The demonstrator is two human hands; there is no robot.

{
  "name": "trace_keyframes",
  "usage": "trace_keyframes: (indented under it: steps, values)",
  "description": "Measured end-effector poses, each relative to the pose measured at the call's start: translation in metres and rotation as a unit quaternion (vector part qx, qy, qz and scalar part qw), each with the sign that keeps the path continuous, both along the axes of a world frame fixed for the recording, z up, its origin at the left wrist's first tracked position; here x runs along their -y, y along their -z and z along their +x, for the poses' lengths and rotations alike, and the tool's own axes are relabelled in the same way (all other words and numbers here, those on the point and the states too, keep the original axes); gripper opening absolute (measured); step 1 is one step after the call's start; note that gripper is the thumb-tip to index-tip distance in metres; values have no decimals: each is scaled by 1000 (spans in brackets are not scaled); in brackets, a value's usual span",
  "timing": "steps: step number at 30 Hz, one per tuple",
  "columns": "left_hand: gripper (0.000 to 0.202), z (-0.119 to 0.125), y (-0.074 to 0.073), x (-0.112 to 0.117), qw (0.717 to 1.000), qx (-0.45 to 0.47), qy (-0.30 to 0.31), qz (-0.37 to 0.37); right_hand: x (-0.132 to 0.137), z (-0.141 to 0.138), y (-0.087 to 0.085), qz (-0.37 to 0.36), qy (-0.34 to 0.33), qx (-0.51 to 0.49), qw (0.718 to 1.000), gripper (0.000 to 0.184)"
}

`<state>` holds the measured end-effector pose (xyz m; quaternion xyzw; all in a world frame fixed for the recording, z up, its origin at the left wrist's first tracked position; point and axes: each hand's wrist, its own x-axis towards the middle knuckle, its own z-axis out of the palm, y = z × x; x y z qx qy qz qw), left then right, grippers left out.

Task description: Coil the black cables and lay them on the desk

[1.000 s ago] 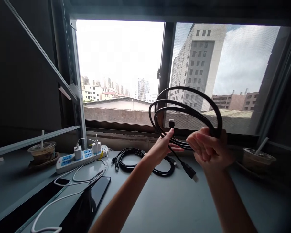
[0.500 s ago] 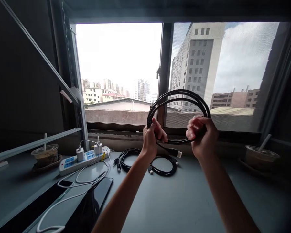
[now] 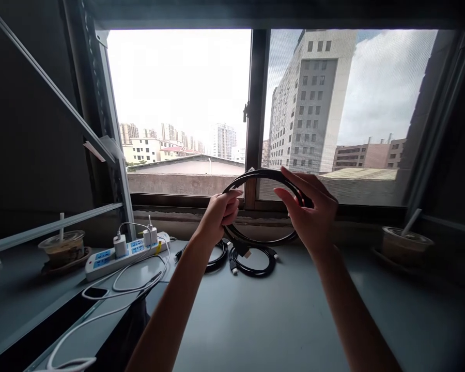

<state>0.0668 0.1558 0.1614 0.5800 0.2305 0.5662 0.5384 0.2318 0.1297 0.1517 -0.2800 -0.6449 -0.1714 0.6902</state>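
At the far left, a clear plastic cup of brown drink (image 3: 64, 251) with a white straw (image 3: 62, 227) stands on a dark round dish (image 3: 53, 267), on a pale blue-grey table (image 3: 263, 325). Nearer on the left lie dark flat panels (image 3: 34, 330), with a white cable (image 3: 60, 338) curving over the table beside them. To the right of the cup, a long white power strip with blue sockets (image 3: 103, 258) carries two white plug adapters (image 3: 120, 245). Next, a black ring of cable (image 3: 219, 263) lies on the table, partly hidden by the left arm. Above it, the left hand (image 3: 220, 214) is closed in a fist, pinching the left side of a thick black coiled cable (image 3: 261, 174). This coil is held up off the table between both hands, and a black plug with a pale tip (image 3: 241, 249) hangs at its lower left edge. Below it, a second black ring of cable (image 3: 258, 273) with light-tipped plugs rests on the table. The right hand (image 3: 310, 204) curves around the coil's right side, thumb and forefinger parted; I cannot tell how firmly its other fingers press. At the far right, another clear cup of brown drink (image 3: 405, 248) sits near the dark-framed window (image 3: 258, 103), which spans the far side.
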Motion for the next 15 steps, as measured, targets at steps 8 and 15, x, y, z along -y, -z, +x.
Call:
trace_keyframes:
  steps: [8,15]
  values:
    - [42,-7,1,-6,979,15,202,1,-20,17,0,-66,-69,-79,992,25]
    - [33,-1,4,-10,967,50,248,-33,-28,18,1,-80,-112,-82,987,14]
